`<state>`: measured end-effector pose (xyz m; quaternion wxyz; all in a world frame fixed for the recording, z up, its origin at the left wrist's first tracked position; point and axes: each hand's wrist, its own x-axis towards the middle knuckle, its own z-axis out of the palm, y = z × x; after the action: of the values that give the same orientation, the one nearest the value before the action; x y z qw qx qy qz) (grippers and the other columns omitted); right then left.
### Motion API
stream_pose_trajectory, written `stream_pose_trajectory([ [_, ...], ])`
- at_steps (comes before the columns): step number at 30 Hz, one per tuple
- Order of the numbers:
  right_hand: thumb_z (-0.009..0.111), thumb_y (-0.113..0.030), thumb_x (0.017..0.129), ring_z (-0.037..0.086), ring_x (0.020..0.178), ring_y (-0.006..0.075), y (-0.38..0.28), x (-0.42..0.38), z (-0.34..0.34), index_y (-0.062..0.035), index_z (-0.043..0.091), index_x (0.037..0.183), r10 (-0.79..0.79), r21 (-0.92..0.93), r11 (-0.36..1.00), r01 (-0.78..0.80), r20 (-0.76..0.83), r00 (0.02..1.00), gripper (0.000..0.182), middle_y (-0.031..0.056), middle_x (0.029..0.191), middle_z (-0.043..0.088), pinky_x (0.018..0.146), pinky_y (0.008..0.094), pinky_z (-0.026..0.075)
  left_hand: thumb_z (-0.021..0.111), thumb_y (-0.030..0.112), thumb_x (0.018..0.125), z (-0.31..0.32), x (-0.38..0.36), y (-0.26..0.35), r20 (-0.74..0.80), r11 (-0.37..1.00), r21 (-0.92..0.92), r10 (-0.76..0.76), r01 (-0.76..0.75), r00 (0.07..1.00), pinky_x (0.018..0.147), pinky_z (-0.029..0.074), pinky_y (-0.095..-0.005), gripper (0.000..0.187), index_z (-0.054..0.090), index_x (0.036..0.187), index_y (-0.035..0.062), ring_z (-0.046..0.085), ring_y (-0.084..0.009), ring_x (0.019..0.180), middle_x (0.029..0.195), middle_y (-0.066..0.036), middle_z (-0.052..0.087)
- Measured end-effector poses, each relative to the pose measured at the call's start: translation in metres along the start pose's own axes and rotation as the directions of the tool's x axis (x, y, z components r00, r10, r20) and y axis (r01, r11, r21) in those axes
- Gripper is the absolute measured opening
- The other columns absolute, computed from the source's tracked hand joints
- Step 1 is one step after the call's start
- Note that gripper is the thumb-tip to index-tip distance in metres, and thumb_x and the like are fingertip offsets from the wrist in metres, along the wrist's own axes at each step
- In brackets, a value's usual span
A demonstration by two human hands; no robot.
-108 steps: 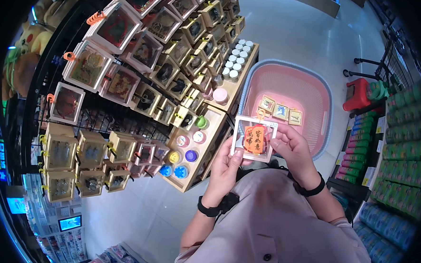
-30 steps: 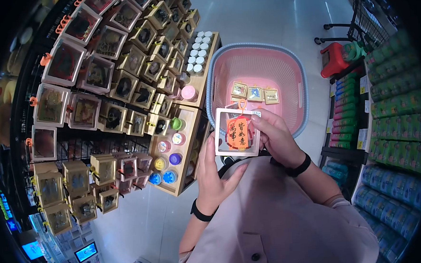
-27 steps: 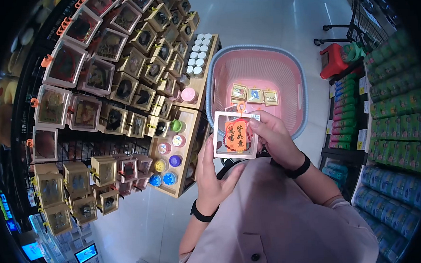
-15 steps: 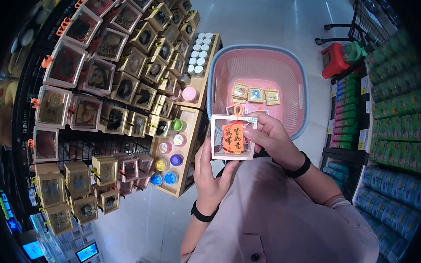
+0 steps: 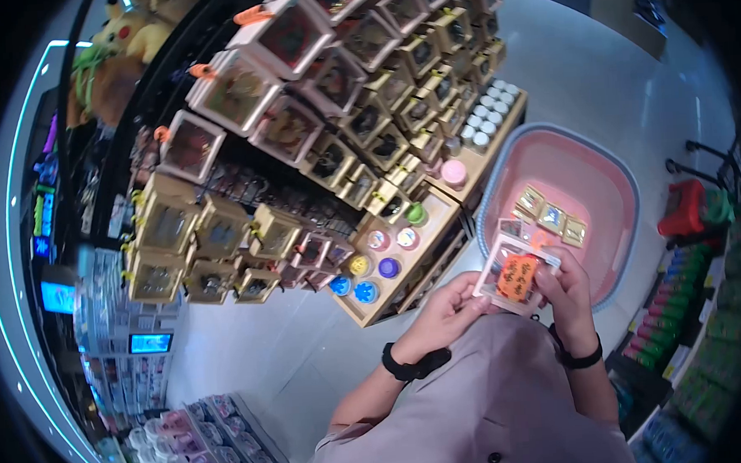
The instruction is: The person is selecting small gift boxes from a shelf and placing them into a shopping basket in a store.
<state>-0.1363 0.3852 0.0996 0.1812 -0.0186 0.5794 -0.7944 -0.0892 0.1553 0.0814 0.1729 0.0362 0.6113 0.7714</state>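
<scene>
Between my two hands is a pale pink framed box (image 5: 496,268) with a clear window and an orange card with dark characters inside. My left hand (image 5: 444,316) grips its left edge, fingers and thumb closed on it. On the right side, my right hand (image 5: 568,288) holds the box, with the thumb over its front. Just beyond, a pink basket (image 5: 589,170) with a blue-grey rim stands on the floor. Several small framed boxes (image 5: 552,218) lie in it.
A rack of hanging framed boxes (image 5: 285,39) fills the left. Beside it, a wooden stand (image 5: 436,207) carries white-lidded jars (image 5: 488,116) and colourful lidded tubs (image 5: 388,268). Right of the basket are a red container (image 5: 682,207) and shelves of green and pink bottles (image 5: 663,300).
The view has turned, so the rack, basket and hands appear farther right, and more of the left side shows. The box is now tilted, still held in both hands.
</scene>
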Motion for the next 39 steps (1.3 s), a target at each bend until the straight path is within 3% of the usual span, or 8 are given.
stream_pose_trajectory([
  [3,0.063,-0.023,0.100,0.057,0.074,0.0041,0.005,0.003,0.005,-0.0015,0.050,0.135,-0.026,0.002,1.000,0.026,0.011,1.000,0.043,0.0013,0.096,0.065,0.062,0.0186,0.044,0.052,0.019,0.107,-0.006,-0.002,0.002,0.049,0.987,-0.159,-0.014,0.022,0.999,0.094,0.053,-0.0299,0.032,0.049,0.132,0.0002,0.066,-0.0131,0.103,0.117,-0.007,0.064],
  [7,0.060,-0.018,0.101,0.059,0.078,0.0083,0.015,0.009,0.011,0.0015,0.045,0.139,-0.128,0.062,0.990,0.124,0.064,0.990,0.045,0.0049,0.099,0.065,0.067,0.0213,0.047,0.052,0.022,0.107,-0.022,-0.007,0.001,-0.012,0.981,-0.147,0.125,-0.125,0.992,0.091,0.052,-0.0290,0.032,0.049,0.132,0.0013,0.065,-0.0124,0.100,0.112,-0.007,0.065],
  [11,0.059,-0.017,0.101,0.061,0.080,0.0100,0.010,0.012,0.017,0.0036,0.048,0.135,-0.046,-0.014,0.999,0.048,0.108,0.993,0.041,0.0066,0.100,0.067,0.070,0.0225,0.048,0.051,0.019,0.107,-0.046,-0.030,0.027,-0.285,0.970,-0.059,0.210,-0.236,0.935,0.091,0.054,-0.0319,0.031,0.048,0.131,-0.0002,0.068,-0.0184,0.102,0.114,-0.013,0.068],
  [15,0.060,-0.013,0.101,0.063,0.081,0.0102,0.016,0.011,0.021,0.0036,0.053,0.129,0.058,-0.072,0.996,-0.044,0.203,0.977,0.033,0.0073,0.100,0.068,0.072,0.0231,0.050,0.048,0.017,0.107,-0.079,-0.052,0.082,-0.507,0.864,0.106,0.473,-0.493,0.720,0.091,0.056,-0.0332,0.026,0.049,0.127,0.0007,0.069,-0.0198,0.101,0.111,-0.015,0.068],
  [21,0.065,-0.007,0.097,0.064,0.085,0.0100,0.035,0.012,0.021,0.0049,0.055,0.126,0.106,-0.159,0.986,-0.053,0.344,0.933,0.032,0.0066,0.099,0.067,0.078,0.0226,0.052,0.052,0.021,0.106,-0.118,-0.069,0.151,-0.650,0.743,0.292,0.616,-0.602,0.445,0.086,0.059,-0.0346,0.024,0.053,0.118,0.0002,0.070,-0.0215,0.092,0.101,-0.014,0.070],
  [25,0.065,-0.006,0.097,0.064,0.086,0.0106,0.045,0.012,0.017,0.0059,0.056,0.125,0.115,-0.167,0.984,-0.062,0.333,0.936,0.032,0.0076,0.099,0.067,0.078,0.0230,0.053,0.051,0.021,0.106,-0.130,-0.068,0.173,-0.649,0.716,0.357,0.652,-0.600,0.392,0.085,0.059,-0.0327,0.024,0.054,0.117,0.0006,0.070,-0.0195,0.093,0.102,-0.013,0.069],
  [28,0.065,-0.013,0.099,0.067,0.089,0.0136,0.044,0.008,0.012,0.0023,0.060,0.127,0.043,-0.259,0.965,0.043,0.316,0.948,0.033,0.0094,0.100,0.072,0.082,0.0263,0.054,0.051,0.022,0.107,-0.142,-0.065,0.182,-0.634,0.692,0.364,0.674,-0.623,0.379,0.086,0.059,-0.0329,0.024,0.054,0.118,0.0004,0.070,-0.0201,0.093,0.102,-0.013,0.070],
  [39,0.063,-0.013,0.100,0.064,0.085,0.0107,0.044,0.003,0.014,0.0004,0.062,0.124,0.010,-0.232,0.971,0.057,0.278,0.961,0.028,0.0070,0.099,0.071,0.077,0.0243,0.053,0.049,0.021,0.108,-0.171,-0.050,0.191,-0.701,0.696,0.290,0.622,-0.657,0.350,0.082,0.061,-0.0317,0.025,0.052,0.120,-0.0004,0.071,-0.0209,0.090,0.100,-0.015,0.070],
])
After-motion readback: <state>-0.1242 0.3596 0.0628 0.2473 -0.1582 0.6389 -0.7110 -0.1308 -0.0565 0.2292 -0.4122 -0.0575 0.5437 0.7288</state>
